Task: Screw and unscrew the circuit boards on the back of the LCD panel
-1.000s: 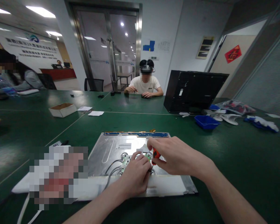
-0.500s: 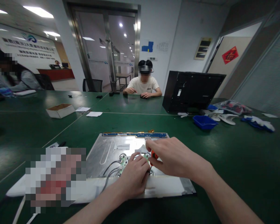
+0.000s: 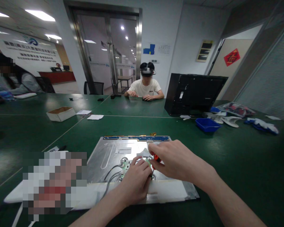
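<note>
A flat metal-backed display panel (image 3: 101,170) lies on the table before me, with a blue circuit strip (image 3: 153,137) along its far edge. My right hand (image 3: 168,156) is closed around the red and black handle of a screwdriver (image 3: 157,158), which slants down toward a small green circuit board (image 3: 126,165) on the panel. Its tip is hidden behind the fingers of my left hand (image 3: 138,175). That hand rests over the board with fingers bent and close together; what they grip is hidden. Grey cables (image 3: 112,177) run from the board's left side.
White padding (image 3: 168,187) covers the panel's near edge. A blurred-out object (image 3: 54,183) lies left of it. Beyond are an open cardboard box (image 3: 61,114), a blue tray (image 3: 207,125), gloves (image 3: 262,124) and a black monitor (image 3: 196,94). A person (image 3: 145,85) sits opposite; another sits far left.
Both my hands keep nearly the same place and grip on the panel. The view has shifted slightly. The hand of the person opposite has moved a little.
</note>
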A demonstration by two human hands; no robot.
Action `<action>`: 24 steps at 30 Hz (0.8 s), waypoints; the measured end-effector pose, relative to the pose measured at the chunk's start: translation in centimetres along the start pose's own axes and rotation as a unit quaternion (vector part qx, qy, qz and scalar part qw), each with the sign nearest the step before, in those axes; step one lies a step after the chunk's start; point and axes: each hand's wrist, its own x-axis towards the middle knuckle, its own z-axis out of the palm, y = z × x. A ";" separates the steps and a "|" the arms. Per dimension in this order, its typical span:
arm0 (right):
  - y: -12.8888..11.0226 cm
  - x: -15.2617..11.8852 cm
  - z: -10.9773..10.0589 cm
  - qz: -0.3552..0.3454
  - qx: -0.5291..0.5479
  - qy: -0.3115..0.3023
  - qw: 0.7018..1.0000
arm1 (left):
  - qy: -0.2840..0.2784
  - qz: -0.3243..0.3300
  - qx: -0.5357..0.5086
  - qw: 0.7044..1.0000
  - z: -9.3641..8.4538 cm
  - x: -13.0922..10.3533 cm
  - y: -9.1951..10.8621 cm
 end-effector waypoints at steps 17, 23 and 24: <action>0.2 -0.4 -0.3 -0.015 0.035 0.011 0.999 | 0.005 0.003 -0.007 1.000 -0.1 0.1 0.0; 0.0 0.0 -0.1 0.014 0.010 0.008 1.000 | 0.023 0.005 -0.026 0.999 0.1 -0.1 0.0; 0.0 0.2 0.0 0.021 -0.002 0.008 1.000 | 0.024 0.004 -0.027 0.999 0.1 -0.1 0.0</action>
